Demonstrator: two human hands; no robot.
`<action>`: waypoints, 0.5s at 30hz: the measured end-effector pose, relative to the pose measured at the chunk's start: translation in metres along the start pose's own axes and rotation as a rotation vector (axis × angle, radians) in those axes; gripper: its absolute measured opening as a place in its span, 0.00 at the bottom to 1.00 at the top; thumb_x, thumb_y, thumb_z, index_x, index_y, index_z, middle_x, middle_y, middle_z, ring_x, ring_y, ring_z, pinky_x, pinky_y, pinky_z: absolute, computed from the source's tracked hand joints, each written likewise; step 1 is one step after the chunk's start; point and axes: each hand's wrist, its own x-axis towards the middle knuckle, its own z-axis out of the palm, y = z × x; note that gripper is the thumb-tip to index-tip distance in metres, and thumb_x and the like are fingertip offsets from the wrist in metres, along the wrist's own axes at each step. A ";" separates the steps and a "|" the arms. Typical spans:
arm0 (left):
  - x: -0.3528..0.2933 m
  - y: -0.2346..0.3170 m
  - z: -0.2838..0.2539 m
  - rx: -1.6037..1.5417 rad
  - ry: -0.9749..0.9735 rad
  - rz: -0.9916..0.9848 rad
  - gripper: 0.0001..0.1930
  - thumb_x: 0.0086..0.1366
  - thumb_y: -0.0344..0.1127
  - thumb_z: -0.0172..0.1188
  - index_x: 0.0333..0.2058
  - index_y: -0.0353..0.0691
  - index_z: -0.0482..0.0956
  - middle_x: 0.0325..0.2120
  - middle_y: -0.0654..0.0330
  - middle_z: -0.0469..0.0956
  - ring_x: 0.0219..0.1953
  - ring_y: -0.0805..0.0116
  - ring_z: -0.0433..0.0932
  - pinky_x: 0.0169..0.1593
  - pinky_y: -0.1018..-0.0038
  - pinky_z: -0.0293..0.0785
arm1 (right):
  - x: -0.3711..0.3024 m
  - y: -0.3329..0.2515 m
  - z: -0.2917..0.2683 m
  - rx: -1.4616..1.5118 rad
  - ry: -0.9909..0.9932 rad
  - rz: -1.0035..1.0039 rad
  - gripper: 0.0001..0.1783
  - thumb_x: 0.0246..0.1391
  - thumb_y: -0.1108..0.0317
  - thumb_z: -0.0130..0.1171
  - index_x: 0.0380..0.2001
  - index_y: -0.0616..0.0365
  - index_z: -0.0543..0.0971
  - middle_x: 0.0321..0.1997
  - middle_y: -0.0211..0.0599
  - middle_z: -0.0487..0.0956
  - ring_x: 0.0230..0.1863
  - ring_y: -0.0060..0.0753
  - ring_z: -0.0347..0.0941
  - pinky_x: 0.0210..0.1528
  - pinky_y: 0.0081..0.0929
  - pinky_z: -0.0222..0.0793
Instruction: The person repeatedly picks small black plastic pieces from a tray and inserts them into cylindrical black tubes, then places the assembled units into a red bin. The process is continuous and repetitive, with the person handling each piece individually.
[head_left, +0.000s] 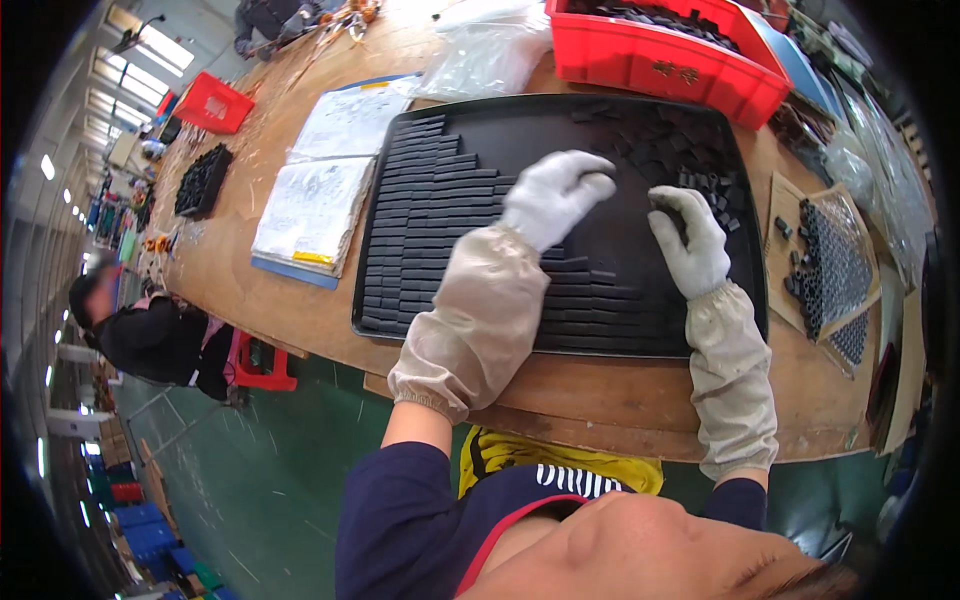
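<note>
A large black tray [560,125] lies on the table in front of me. Small dark strip-like pieces [420,215] fill its left side and near edge in close rows. Over the middle of the tray, my left hand [560,195] in a white glove has its thumb and fingers bent toward each other; anything between the tips is too small to make out. My right hand [692,240], also gloved, hovers right of it with thumb and fingers curved apart, nothing visible between them. Loose dark pieces [670,140] lie scattered beyond it at the tray's far right.
Behind the tray stands a red bin [650,60] of dark pieces. Papers [325,170] lie left, clear plastic bags [485,55] behind. A bubble-wrap sheet [845,260] and short dark pieces are on the right. A small black crate [203,180] and another person [150,335] are farther left.
</note>
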 end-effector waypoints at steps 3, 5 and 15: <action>0.004 -0.021 -0.024 0.479 0.062 0.010 0.14 0.62 0.43 0.66 0.44 0.47 0.84 0.37 0.52 0.80 0.40 0.50 0.81 0.45 0.61 0.78 | -0.001 0.004 0.000 -0.031 0.043 0.037 0.11 0.54 0.74 0.65 0.42 0.57 0.82 0.39 0.37 0.81 0.38 0.34 0.79 0.40 0.28 0.74; 0.001 -0.031 -0.037 0.626 0.039 -0.072 0.13 0.62 0.46 0.65 0.44 0.52 0.84 0.38 0.52 0.79 0.42 0.49 0.80 0.47 0.59 0.77 | -0.001 0.004 -0.003 -0.072 0.009 -0.006 0.11 0.53 0.74 0.65 0.41 0.56 0.82 0.39 0.38 0.81 0.38 0.37 0.80 0.40 0.29 0.75; -0.003 -0.029 -0.055 0.739 -0.200 -0.179 0.14 0.62 0.44 0.65 0.45 0.52 0.85 0.44 0.51 0.76 0.46 0.51 0.79 0.51 0.62 0.76 | -0.003 0.004 -0.001 -0.185 -0.074 -0.078 0.08 0.51 0.71 0.66 0.36 0.53 0.82 0.36 0.36 0.81 0.41 0.44 0.79 0.44 0.36 0.74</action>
